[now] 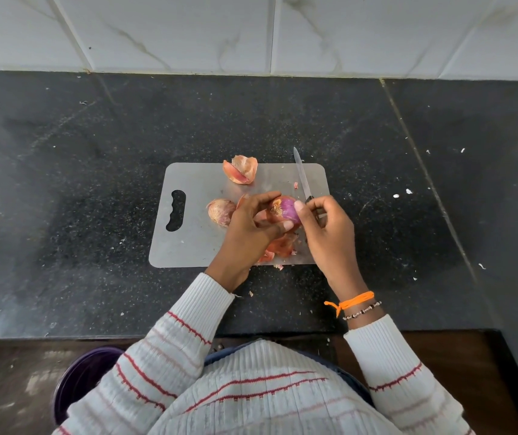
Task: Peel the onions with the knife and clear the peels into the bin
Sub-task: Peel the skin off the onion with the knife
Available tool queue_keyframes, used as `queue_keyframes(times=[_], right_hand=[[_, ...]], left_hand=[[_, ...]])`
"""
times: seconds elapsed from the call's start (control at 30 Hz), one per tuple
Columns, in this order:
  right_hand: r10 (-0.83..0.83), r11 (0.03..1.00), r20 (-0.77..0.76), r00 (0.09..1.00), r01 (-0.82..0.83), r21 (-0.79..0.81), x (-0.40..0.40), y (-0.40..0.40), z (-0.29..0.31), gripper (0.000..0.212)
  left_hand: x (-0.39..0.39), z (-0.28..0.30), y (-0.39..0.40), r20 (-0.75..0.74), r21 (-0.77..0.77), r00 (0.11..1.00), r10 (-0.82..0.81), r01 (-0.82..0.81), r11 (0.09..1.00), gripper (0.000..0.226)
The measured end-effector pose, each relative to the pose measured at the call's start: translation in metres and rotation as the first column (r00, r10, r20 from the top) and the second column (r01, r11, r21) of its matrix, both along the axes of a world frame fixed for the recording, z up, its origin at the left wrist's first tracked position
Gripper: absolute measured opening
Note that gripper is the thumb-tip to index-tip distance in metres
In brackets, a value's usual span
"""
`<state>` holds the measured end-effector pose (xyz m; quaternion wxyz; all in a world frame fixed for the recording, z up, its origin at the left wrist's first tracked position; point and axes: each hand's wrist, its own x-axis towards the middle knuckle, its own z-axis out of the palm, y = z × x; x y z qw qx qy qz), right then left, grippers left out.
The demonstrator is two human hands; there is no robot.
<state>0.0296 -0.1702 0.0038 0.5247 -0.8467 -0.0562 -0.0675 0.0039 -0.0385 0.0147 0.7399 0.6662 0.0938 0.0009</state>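
nearest the camera is the person's striped white sweater (261, 394), its sleeves reaching forward over the edge of the black counter (63, 189); a dark purple bin (78, 378) shows below the counter edge at lower left, partly hidden by the left sleeve. the left hand (248, 227) curls around a half-peeled onion (286, 210), thumb and fingers wrapped on its near and far sides, holding it just above the grey cutting board (188, 243). the right hand (326, 227) grips the handle of a knife (302, 175), whose thin blade points away toward the wall, while its thumb tip presses against the purple flesh of the onion. an orange thread (350, 302) and a beaded bracelet (361, 310) circle the right wrist. a second, unpeeled onion (220, 211) lies on the board just left of the left hand. loose peels (241, 169) sit at the board's far edge, and more peels (281, 246) lie under the hands near the board's front edge.
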Motion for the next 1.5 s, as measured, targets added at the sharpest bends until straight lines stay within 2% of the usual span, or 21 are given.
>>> queue_keyframes(times=[0.2,0.27,0.37,0.5,0.53,0.6,0.77,1.03,1.13,1.33,1.5], right_hand=[[0.096,0.979,0.204,0.974,-0.056,-0.194,0.000,0.006,-0.002,0.019],[0.073,0.975,0.206,0.976,-0.026,-0.222,0.002,0.004,-0.004,0.019],[0.020,0.967,0.140,0.990,0.017,-0.254,0.005,-0.002,-0.013,0.018],[-0.011,0.990,0.067,0.998,0.020,-0.138,0.005,-0.008,-0.012,0.013],[-0.012,0.996,0.051,0.999,0.017,-0.090,0.006,-0.008,-0.010,0.008],[-0.005,1.000,0.010,1.000,0.004,0.022,0.005,-0.006,-0.004,0.011],[0.034,0.993,0.001,0.999,-0.034,0.110,-0.002,-0.002,0.009,0.010],[0.064,0.994,0.017,0.998,-0.066,0.089,-0.008,0.004,0.016,0.009],[0.057,0.994,0.031,0.998,-0.059,0.088,-0.009,0.004,0.017,0.005],[0.022,1.000,0.108,0.994,-0.024,0.017,-0.004,-0.004,0.012,0.004],[-0.025,0.987,-0.036,0.999,0.031,0.158,-0.001,-0.011,0.006,0.009]], left_hand=[[-0.001,-0.002,0.001,-0.026,-0.007,0.999,-0.020,0.020,1.000,0.046],[-0.001,-0.003,0.002,-0.046,-0.030,0.998,-0.038,0.037,0.999,0.044],[-0.002,-0.002,0.006,-0.061,-0.196,0.994,-0.090,0.076,0.978,0.043],[-0.001,0.000,0.010,0.004,-0.275,0.987,-0.160,0.155,0.949,0.045],[-0.001,0.000,0.010,0.015,-0.294,0.985,-0.173,0.169,0.941,0.045],[-0.001,-0.001,0.009,0.026,-0.313,0.981,-0.193,0.191,0.930,0.046],[-0.001,-0.002,0.008,0.006,-0.205,0.988,-0.157,0.155,0.966,0.050],[-0.003,0.000,0.008,0.056,0.094,0.993,-0.102,0.096,0.991,0.054],[-0.003,0.000,0.008,0.071,0.158,0.992,-0.107,0.095,0.983,0.054],[-0.003,0.004,0.007,0.081,0.197,0.988,-0.134,0.116,0.974,0.054],[-0.003,0.004,0.005,0.062,0.144,0.992,-0.108,0.099,0.985,0.055]])
